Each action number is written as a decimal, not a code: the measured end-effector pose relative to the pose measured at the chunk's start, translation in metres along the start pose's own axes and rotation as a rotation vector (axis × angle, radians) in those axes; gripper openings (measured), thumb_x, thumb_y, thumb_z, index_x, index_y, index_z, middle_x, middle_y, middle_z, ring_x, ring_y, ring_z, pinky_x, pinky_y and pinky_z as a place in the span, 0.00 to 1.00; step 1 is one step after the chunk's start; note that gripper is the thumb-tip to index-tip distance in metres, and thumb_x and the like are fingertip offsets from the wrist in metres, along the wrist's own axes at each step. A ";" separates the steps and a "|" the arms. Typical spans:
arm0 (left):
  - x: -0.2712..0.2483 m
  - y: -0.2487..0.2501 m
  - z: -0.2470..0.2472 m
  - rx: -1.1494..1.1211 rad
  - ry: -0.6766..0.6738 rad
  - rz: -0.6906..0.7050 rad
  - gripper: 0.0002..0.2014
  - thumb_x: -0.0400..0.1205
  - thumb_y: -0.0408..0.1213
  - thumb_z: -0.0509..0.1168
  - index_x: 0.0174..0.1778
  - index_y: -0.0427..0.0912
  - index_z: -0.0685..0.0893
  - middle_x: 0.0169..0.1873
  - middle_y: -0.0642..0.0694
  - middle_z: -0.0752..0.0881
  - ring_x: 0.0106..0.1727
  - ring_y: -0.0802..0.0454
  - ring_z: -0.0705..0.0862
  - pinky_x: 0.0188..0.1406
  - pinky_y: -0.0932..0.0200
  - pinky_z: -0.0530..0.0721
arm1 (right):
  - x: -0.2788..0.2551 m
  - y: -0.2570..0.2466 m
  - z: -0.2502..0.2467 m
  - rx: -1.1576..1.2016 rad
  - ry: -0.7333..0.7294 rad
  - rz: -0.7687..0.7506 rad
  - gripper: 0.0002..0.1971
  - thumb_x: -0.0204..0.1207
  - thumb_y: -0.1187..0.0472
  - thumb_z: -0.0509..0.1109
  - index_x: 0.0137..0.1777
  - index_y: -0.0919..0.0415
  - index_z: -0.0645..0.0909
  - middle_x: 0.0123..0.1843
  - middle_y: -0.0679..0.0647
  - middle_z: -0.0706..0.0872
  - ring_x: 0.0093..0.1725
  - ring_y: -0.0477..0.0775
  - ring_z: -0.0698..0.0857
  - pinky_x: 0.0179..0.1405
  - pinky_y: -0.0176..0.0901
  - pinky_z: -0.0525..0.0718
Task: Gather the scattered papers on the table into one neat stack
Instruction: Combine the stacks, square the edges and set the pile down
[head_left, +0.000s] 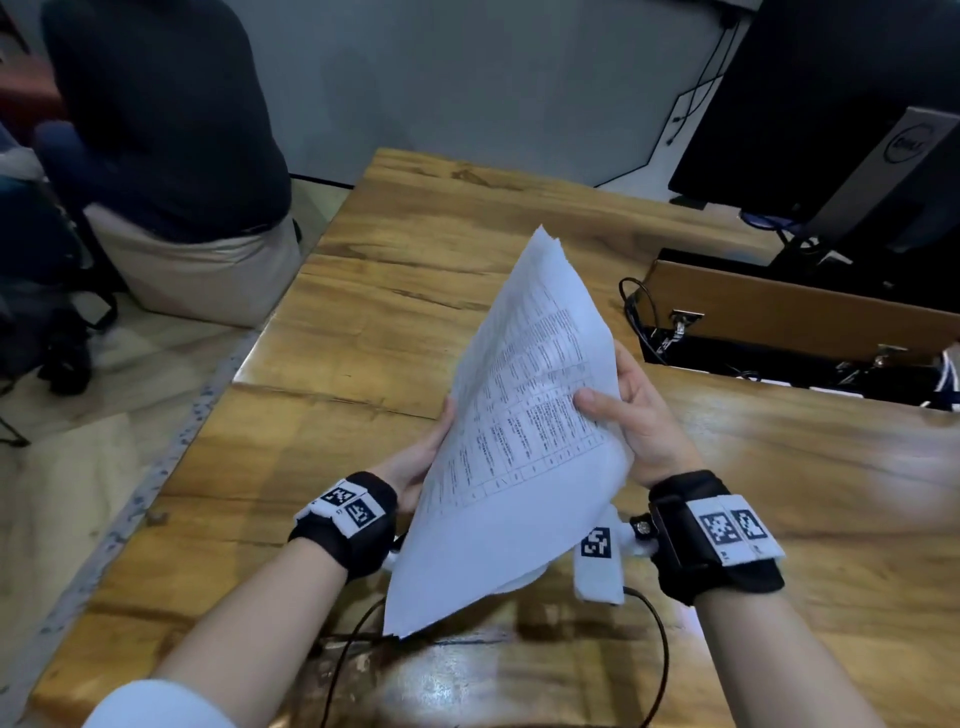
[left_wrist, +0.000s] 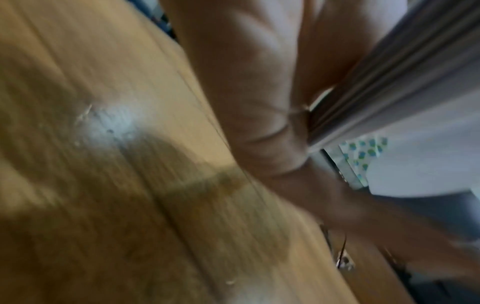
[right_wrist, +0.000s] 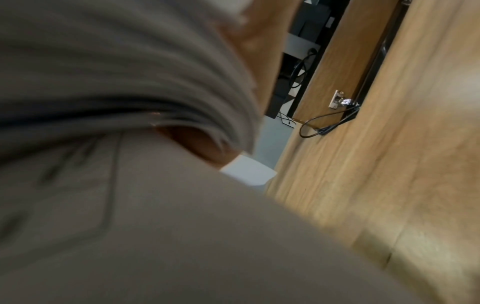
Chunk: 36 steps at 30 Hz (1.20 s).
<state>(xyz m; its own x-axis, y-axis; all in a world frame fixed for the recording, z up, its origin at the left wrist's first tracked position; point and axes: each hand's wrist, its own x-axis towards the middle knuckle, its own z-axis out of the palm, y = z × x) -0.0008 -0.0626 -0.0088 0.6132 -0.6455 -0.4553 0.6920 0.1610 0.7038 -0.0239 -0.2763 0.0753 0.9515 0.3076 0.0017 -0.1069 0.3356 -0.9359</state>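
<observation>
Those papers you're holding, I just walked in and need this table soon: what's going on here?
A person holds a sheaf of white printed papers tilted above the brown wooden table. The left hand grips one side edge and the right hand grips the other, thumb on the printed face. The sheets are bunched together but not squared; edges fan out at the lower end. No loose sheets show elsewhere on the table.

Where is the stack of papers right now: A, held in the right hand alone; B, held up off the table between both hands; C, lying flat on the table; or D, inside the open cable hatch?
B: the papers are tilted up, gripped by the left hand and the right hand.
</observation>
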 end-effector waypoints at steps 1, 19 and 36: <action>0.002 0.000 -0.004 -0.042 0.010 0.026 0.43 0.42 0.60 0.81 0.51 0.39 0.89 0.41 0.39 0.92 0.39 0.46 0.92 0.36 0.54 0.91 | -0.001 0.000 -0.003 0.009 0.008 0.003 0.34 0.47 0.60 0.88 0.56 0.54 0.78 0.47 0.55 0.92 0.43 0.54 0.92 0.38 0.48 0.91; -0.032 0.085 0.028 0.334 0.528 0.712 0.22 0.78 0.25 0.65 0.68 0.30 0.70 0.54 0.45 0.82 0.49 0.57 0.83 0.48 0.68 0.86 | 0.018 0.001 -0.025 -0.369 0.474 -0.145 0.28 0.71 0.77 0.71 0.70 0.66 0.68 0.54 0.47 0.88 0.51 0.43 0.89 0.48 0.34 0.88; -0.053 0.095 0.038 0.413 0.553 0.931 0.18 0.71 0.23 0.72 0.48 0.47 0.78 0.46 0.55 0.85 0.42 0.73 0.87 0.41 0.74 0.85 | 0.011 -0.011 -0.021 -0.431 0.476 -0.254 0.19 0.71 0.75 0.72 0.60 0.60 0.77 0.55 0.49 0.87 0.53 0.44 0.88 0.56 0.39 0.87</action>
<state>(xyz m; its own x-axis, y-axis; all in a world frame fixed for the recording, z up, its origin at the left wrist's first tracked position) 0.0183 -0.0412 0.1027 0.9732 0.0258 0.2285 -0.2298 0.0798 0.9700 -0.0060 -0.2950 0.0778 0.9654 -0.1915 0.1771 0.1668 -0.0690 -0.9836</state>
